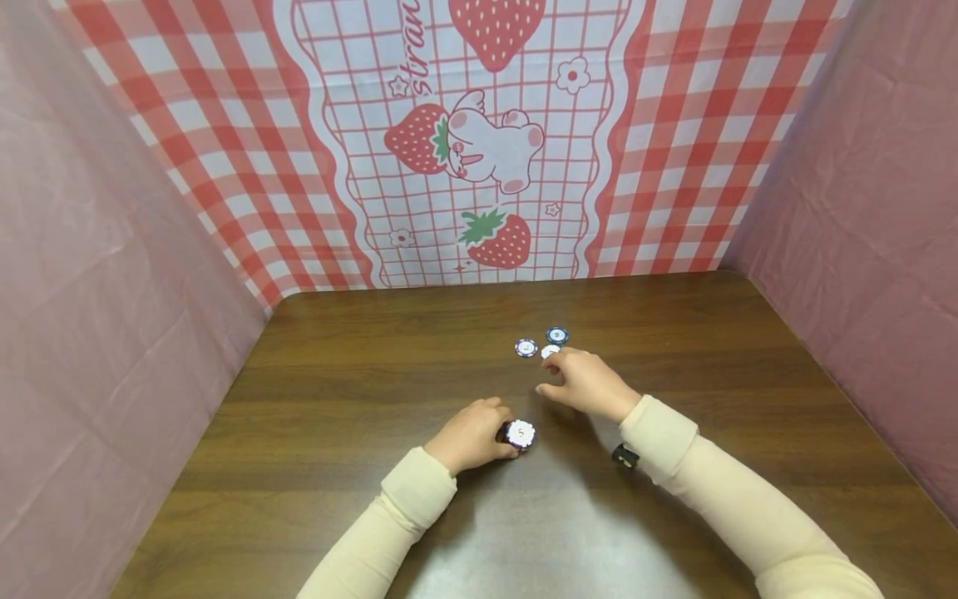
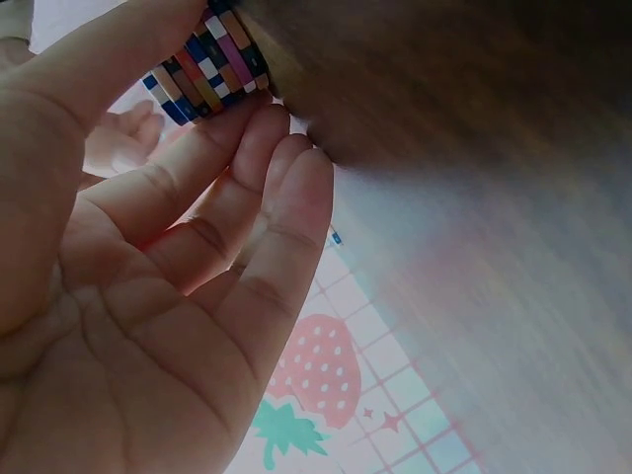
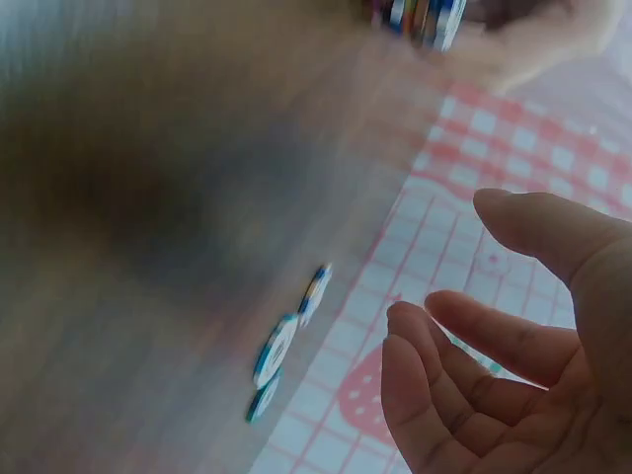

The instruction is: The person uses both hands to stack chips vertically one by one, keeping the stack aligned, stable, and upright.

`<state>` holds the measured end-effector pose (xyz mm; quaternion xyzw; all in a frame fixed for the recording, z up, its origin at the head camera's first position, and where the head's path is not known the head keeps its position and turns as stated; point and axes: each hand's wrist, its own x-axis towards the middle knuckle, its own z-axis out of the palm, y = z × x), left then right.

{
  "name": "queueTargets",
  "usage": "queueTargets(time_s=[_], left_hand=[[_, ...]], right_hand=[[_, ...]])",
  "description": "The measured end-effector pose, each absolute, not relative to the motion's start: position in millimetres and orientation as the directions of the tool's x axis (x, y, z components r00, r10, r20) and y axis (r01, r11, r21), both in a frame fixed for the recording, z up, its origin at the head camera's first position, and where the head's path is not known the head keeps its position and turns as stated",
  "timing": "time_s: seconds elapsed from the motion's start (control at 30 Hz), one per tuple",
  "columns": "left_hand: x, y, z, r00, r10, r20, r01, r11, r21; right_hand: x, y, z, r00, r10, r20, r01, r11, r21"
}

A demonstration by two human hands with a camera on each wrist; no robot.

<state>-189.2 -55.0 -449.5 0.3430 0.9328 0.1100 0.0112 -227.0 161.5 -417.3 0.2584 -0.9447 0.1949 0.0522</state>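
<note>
A stack of poker chips [image 1: 520,433] with a white chip on top stands on the table. My left hand [image 1: 471,434] holds it from the left between thumb and fingers. In the left wrist view the striped edges of the stacked chips [image 2: 209,64] show several colours. Farther back lie a blue-and-white poker chip [image 1: 526,348], a dark-rimmed chip [image 1: 557,335] and a whitish chip [image 1: 550,353], close together. My right hand [image 1: 587,384] hovers just in front of them with thumb and fingers apart, and nothing shows between them in the right wrist view. Its fingertips partly cover the whitish chip.
The brown wooden table [image 1: 337,358] ends at a strawberry-patterned checked cloth [image 1: 486,166] at the back. Pink cloth walls [image 1: 861,183] rise on both sides. A small black device [image 1: 624,455] sits by the right sleeve cuff.
</note>
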Motion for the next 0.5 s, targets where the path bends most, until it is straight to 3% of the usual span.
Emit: queueTargets(time_s=[0.5], left_hand=[[-189.0, -55.0, -449.3, -0.765, 0.642, 0.057, 0.638, 0.74, 0.214]], right_hand=[[-267.6, 170.8, -426.4, -0.894, -0.406, 0.188, -0.445, 0.852, -0.276]])
